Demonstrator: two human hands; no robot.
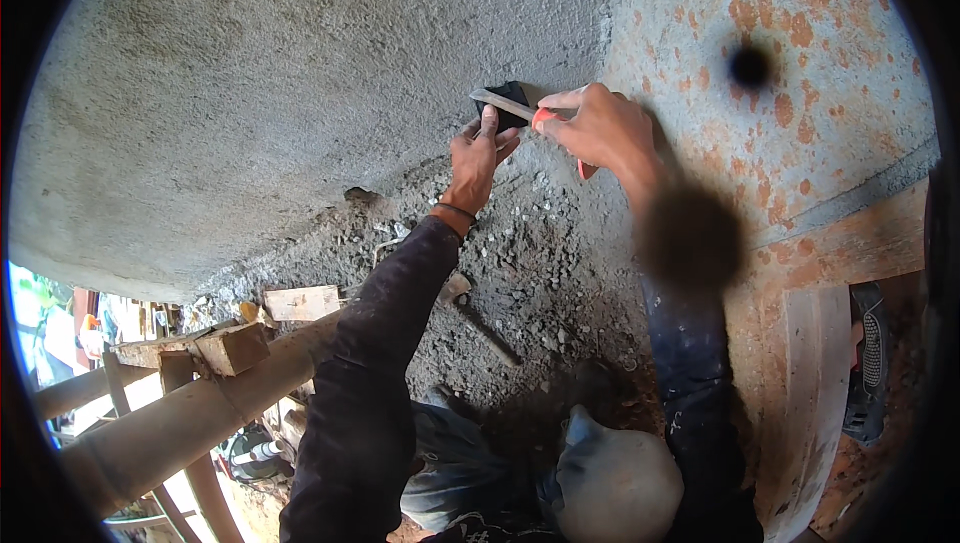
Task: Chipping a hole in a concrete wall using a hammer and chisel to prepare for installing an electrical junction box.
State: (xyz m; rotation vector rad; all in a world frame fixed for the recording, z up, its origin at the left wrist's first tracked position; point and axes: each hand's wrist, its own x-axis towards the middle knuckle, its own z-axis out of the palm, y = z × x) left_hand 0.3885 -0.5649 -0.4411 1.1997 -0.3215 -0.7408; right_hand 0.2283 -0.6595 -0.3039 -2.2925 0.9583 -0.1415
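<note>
My left hand [472, 158] is wrapped around a small flat black piece [508, 119] at the corner where the grey rendered wall [300, 63] meets the speckled wall [760, 143]. My right hand [600, 128] is closed on the red handle [586, 168] of a tool, whose flat pointed metal blade [500, 100] lies across the face of the black piece. Whether the piece touches the wall I cannot tell. A dark blur on the lens covers part of my right forearm.
Rubble [530, 243] lies below the corner, with a hammer-like tool [485, 333] on it. Timber poles and blocks [230, 348] crowd the lower left. A board [815, 393] and a dark textured object [865, 363] stand at the right. A pale rounded form [615, 478] is at the bottom.
</note>
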